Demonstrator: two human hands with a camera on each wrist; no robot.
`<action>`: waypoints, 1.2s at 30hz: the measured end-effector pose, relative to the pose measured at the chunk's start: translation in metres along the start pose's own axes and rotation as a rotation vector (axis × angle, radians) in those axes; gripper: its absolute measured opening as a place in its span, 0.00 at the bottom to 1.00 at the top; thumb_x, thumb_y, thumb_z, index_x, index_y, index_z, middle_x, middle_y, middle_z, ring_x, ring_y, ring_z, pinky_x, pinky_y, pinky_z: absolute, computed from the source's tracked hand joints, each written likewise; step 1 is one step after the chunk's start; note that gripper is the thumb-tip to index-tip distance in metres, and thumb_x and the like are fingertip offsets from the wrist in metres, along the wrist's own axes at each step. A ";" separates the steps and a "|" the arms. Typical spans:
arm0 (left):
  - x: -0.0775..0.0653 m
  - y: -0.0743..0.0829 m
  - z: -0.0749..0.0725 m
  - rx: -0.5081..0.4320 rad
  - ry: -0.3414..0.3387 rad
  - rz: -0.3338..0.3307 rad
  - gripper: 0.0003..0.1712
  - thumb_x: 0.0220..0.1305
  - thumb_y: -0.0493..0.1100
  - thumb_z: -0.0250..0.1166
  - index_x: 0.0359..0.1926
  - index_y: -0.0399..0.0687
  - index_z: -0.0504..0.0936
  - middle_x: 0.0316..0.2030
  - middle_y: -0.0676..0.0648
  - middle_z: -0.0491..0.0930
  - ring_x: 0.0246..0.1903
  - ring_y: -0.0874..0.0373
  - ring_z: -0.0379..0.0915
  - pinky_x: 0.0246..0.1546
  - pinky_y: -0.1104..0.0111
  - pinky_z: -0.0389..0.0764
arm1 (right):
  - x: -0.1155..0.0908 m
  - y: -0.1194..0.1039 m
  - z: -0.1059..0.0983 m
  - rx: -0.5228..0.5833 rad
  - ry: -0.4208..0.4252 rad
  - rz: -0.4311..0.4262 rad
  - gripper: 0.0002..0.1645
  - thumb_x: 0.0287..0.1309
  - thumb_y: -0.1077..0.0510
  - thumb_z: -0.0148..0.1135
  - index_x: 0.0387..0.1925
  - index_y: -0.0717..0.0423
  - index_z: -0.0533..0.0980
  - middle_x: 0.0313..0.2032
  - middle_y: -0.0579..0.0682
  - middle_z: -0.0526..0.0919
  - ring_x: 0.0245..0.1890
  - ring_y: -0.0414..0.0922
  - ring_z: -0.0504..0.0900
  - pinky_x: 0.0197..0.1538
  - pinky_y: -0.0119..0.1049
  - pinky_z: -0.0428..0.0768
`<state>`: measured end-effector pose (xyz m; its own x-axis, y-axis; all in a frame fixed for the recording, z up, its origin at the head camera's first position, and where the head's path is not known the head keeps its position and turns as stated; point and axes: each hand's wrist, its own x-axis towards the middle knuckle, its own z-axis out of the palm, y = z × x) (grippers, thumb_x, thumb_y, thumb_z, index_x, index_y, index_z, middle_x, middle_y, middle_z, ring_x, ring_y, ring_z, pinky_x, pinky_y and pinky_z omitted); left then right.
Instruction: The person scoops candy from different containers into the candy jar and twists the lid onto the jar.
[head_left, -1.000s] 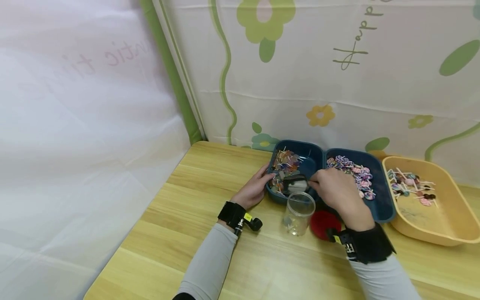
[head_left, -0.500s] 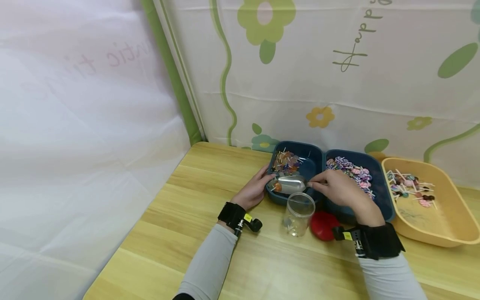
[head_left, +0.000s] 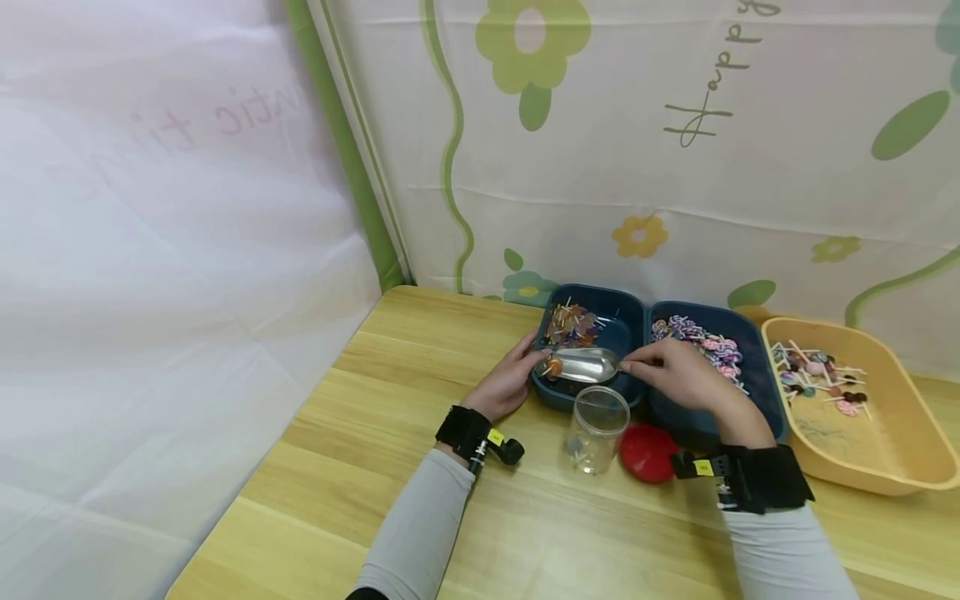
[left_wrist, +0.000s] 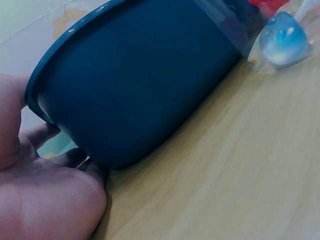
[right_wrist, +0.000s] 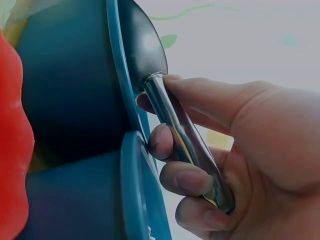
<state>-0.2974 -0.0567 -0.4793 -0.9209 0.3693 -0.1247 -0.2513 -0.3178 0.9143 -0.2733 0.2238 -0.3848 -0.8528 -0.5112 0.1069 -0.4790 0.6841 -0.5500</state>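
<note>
While the left hand (head_left: 504, 382) grips the left blue bin (head_left: 621, 329) at its near left side, thumb at the rim and fingers against the outer wall, the right hand (head_left: 678, 375) holds the metal scoop (head_left: 587, 365) by its handle. In the right wrist view, the thumb lies near the collar of the scoop and the other fingers curl around the handle. The scoop is positioned over the near part of the left blue bin, bowl directed toward the left hand. An orange lollipop (head_left: 553, 367) sits at the scoop's front edge. Whether the bowl touches the bin's contents cannot be determined.

Loose lollipops (head_left: 572, 325) lie in the left blue bin, behind the scoop. The clear jar (head_left: 597, 429) stands upright on the table (head_left: 525, 533), just in front of that bin; it contains a blue piece (left_wrist: 285, 40), seen in the left wrist view. The red lid (head_left: 647, 452) lies beside the jar. To the right, the right blue bin (head_left: 761, 392) holds striped lollipops (head_left: 708, 346), followed by the yellow bin (head_left: 900, 425) with assorted lollipops (head_left: 821, 371).
</note>
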 end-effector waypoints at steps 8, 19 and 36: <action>-0.002 -0.002 -0.001 -0.013 -0.025 0.007 0.33 0.82 0.42 0.51 0.81 0.62 0.55 0.80 0.47 0.50 0.75 0.52 0.54 0.76 0.57 0.52 | -0.006 0.010 -0.004 0.101 0.018 0.006 0.15 0.74 0.58 0.59 0.50 0.63 0.86 0.40 0.56 0.86 0.31 0.43 0.73 0.32 0.33 0.73; -0.001 -0.002 -0.001 -0.030 -0.029 0.011 0.33 0.82 0.40 0.50 0.81 0.62 0.54 0.79 0.44 0.55 0.74 0.51 0.57 0.76 0.57 0.55 | -0.029 0.006 -0.033 0.246 0.103 -0.043 0.15 0.75 0.59 0.58 0.54 0.61 0.85 0.37 0.50 0.83 0.32 0.45 0.75 0.31 0.34 0.76; 0.000 0.001 -0.001 -0.021 -0.026 0.015 0.35 0.81 0.41 0.52 0.82 0.62 0.53 0.79 0.45 0.54 0.75 0.53 0.54 0.76 0.57 0.54 | -0.086 -0.012 -0.085 0.044 0.090 -0.045 0.13 0.72 0.63 0.60 0.50 0.53 0.87 0.30 0.41 0.82 0.25 0.42 0.72 0.24 0.34 0.69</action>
<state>-0.2981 -0.0575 -0.4786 -0.9167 0.3866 -0.1012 -0.2444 -0.3419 0.9074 -0.2117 0.3037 -0.3166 -0.8466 -0.4912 0.2051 -0.5096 0.6366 -0.5788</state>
